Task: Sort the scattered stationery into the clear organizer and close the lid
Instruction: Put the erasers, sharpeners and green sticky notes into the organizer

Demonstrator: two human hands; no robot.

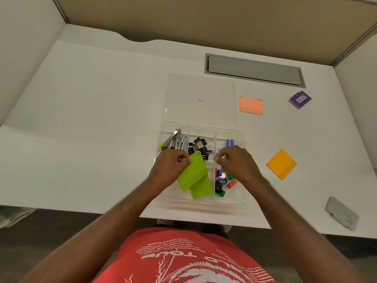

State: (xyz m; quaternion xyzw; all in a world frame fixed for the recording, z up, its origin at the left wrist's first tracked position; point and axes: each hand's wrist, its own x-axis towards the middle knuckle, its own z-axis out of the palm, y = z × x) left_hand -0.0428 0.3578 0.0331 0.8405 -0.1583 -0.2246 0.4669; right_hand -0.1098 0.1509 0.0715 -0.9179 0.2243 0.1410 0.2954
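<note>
The clear organizer [242, 201] lies at the desk's front edge, its lid [200, 86] swung open flat behind it. My left hand [170, 168] pinches a green sticky-note pad [192, 174] over the front left compartment; a second green pad [203, 188] lies under it. My right hand [237, 162] hovers over the right side with thumb and forefinger pinched together; nothing shows between them. Staplers [176, 139], black binder clips [201, 148] and small coloured sharpeners and erasers [223, 182] fill other compartments. An orange pad [251, 105] and a yellow pad [281, 164] lie loose on the desk.
A purple box [300, 99] sits far right on the white desk. A grey flat object [341, 213] lies at the front right edge. A grey cable hatch [255, 70] is set into the desk behind the lid. Partition walls enclose the desk.
</note>
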